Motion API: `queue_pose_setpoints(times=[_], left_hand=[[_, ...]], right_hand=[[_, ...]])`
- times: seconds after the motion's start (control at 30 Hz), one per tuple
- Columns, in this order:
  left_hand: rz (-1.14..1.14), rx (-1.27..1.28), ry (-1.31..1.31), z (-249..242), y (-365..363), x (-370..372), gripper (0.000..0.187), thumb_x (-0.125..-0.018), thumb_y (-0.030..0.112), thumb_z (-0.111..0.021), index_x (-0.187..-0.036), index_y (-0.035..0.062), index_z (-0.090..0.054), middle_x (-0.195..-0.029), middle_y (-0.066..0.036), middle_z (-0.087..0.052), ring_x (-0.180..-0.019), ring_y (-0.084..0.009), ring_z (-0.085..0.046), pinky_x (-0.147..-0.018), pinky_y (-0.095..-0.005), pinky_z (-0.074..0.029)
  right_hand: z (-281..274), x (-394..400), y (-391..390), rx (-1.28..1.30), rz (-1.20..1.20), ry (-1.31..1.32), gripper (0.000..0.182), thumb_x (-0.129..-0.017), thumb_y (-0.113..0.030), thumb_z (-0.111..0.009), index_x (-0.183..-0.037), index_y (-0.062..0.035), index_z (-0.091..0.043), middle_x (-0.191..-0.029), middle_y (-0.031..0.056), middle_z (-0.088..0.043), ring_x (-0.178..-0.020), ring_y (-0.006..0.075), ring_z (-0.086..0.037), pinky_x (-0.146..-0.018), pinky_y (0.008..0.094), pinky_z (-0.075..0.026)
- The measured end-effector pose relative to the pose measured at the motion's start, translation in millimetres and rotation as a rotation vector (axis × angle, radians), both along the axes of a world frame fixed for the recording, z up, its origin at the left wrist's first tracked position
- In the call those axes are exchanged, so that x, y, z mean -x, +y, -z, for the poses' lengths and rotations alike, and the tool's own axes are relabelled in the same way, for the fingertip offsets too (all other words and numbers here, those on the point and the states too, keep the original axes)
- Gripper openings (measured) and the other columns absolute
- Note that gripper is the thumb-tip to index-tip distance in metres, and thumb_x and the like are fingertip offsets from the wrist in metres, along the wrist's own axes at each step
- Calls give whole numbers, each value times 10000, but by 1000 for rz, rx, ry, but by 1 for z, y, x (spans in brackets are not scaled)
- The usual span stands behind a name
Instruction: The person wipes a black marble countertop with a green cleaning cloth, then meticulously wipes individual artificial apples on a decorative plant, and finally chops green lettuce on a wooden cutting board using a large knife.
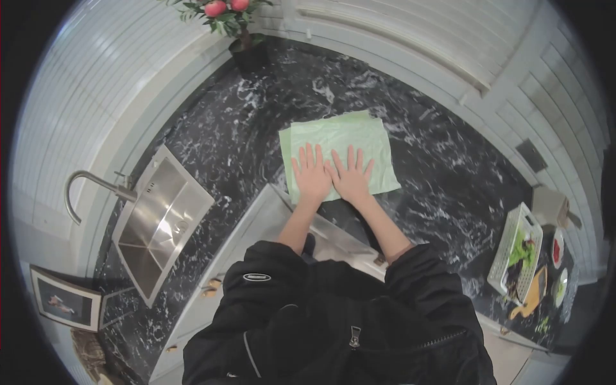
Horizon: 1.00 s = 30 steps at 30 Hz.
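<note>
A pale green cloth (pixel 346 136) lies spread on the dark marbled countertop (pixel 436 160), its layers slightly offset at the left and upper edges. My left hand (pixel 313 176) rests palm down on the lower left part of it, fingers stretched out and apart. Beside it, my right hand (pixel 351 176) is also flat on the cloth with its fingers spread. The thumbs of both hands come close together near the middle. Neither hand grips anything. Faint wrinkles run across the cloth, mostly toward its right side.
To the left is a steel sink (pixel 138 256) with a curved faucet (pixel 90 174). A potted plant (pixel 249 54) with red fruit stands at the back. On the right sit a white basket (pixel 498 260) of greens, a wooden board (pixel 538 294) and a knife block (pixel 550 206). A framed picture (pixel 66 300) stands lower left.
</note>
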State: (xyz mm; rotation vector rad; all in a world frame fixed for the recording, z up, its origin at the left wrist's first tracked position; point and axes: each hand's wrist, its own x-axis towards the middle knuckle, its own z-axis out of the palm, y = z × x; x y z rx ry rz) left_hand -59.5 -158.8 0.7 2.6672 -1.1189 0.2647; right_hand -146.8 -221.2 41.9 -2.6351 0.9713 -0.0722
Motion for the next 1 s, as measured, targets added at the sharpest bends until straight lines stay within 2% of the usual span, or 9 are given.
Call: queue_pose_setpoints(times=[0.2, 0.3, 0.4, 0.5, 0.6, 0.7, 0.8, 0.9, 1.0], left_hand=[[-64, 2, -2, 2, -4, -123, 509, -959, 383, -200, -1412, 151, -208, -1465, -98, -166, -1357, -270, -129, -1097, -450, -86], [-155, 14, 39, 6, 5, -198, 503, -955, 387, -193, -1411, 175, -217, -1462, -95, -182, -1352, -264, -153, -1098, -446, -84], [-196, 83, -111, 18, 21, -270, 491, -938, 379, -289, -1395, 196, -276, -1425, -126, -271, -1321, -287, -240, -1075, -466, -153], [-229, 5, -69, 4, 36, -324, 485, -951, 375, -274, -1396, 181, -270, -1426, -132, -269, -1329, -283, -227, -1080, -450, -161], [-289, -91, 19, -1, 46, -373, 486, -959, 347, -195, -1416, 182, -191, -1460, -101, -185, -1353, -260, -157, -1098, -426, -115], [-331, -151, 69, -3, 56, -414, 505, -961, 360, -157, -1427, 165, -137, -1471, -84, -151, -1361, -256, -117, -1104, -430, -91], [-376, -79, 87, -2, 63, -452, 520, -966, 361, -151, -1411, 94, -177, -1454, -123, -187, -1349, -286, -152, -1085, -461, -137], [-462, -28, 68, 7, 55, -479, 543, -961, 390, -145, -1402, 83, -225, -1443, -131, -227, -1343, -279, -182, -1079, -456, -148], [-545, -72, -273, 37, 34, -487, 532, -950, 366, -240, -1341, 17, -336, -1349, -172, -378, -1255, -297, -345, -1010, -439, -282]], right_hand=[[22, -121, -17, 80, -131, -30, 598, -922, -527, -72, -1421, -211, -169, -1463, 190, -65, -1354, 351, -35, -1076, 533, -7], [32, -190, -20, 170, -293, 4, 534, -943, -478, -139, -1422, -242, -158, -1465, 173, -83, -1347, 373, -57, -1069, 545, -83], [44, -251, -16, 382, -388, -215, 467, -947, -421, -257, -1388, -268, -275, -1430, 145, -236, -1319, 354, -204, -1046, 533, -190], [42, -312, -6, 532, -426, -591, 347, -909, -381, -399, -1218, -271, -511, -1280, 119, -462, -1184, 324, -420, -937, 574, -309], [30, -366, 2, 373, -523, -406, 413, -939, -418, -282, -1314, -292, -403, -1388, 72, -341, -1296, 292, -268, -1004, 604, -153], [18, -416, -2, 238, -678, -146, 453, -959, -423, -172, -1394, -313, -229, -1462, 36, -198, -1360, 254, -114, -1058, 558, -13], [37, -469, -8, 312, -704, -510, 386, -923, -430, -332, -1265, -295, -451, -1369, 91, -365, -1275, 300, -305, -1010, 612, -147], [24, -499, -12, 295, -629, -239, 401, -946, -423, -278, -1328, -328, -354, -1428, 47, -266, -1318, 235, -227, -1035, 578, -131], [43, -514, -22, 399, -556, -356, 310, -925, -323, -403, -1221, -257, -468, -1324, 1, -413, -1210, 179, -367, -946, 439, -276]])
